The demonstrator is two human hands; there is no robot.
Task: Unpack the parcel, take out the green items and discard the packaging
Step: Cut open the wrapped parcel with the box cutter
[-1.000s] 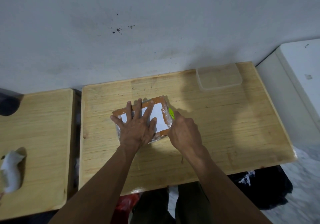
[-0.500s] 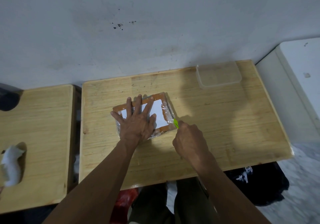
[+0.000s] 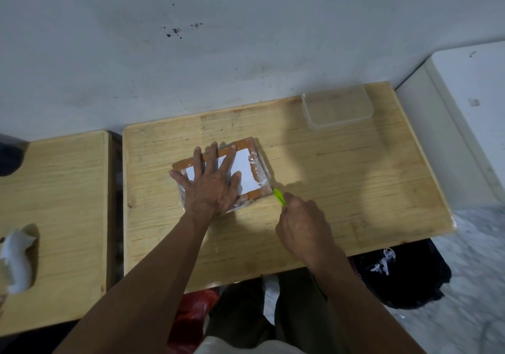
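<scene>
The light is dim and flat, with a cool grey cast on the wall (image 3: 191,53). A broad soft shadow lies across the desk (image 3: 341,178) right of centre, and darker shadows fall under the forearms. The plastic wrap on the parcel (image 3: 257,173) shows small glints. Straight edges bow toward the frame borders, and the floor at lower right is smeared.

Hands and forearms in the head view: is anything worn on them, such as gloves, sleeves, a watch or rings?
Nothing worn shows. The left hand and right hand are bare, with no gloves. No ring is visible on the fingers that show, though the right hand's fingers are mostly hidden. Both forearms are bare to the bottom edge of the frame, with no sleeve, watch or band at either wrist.
</scene>
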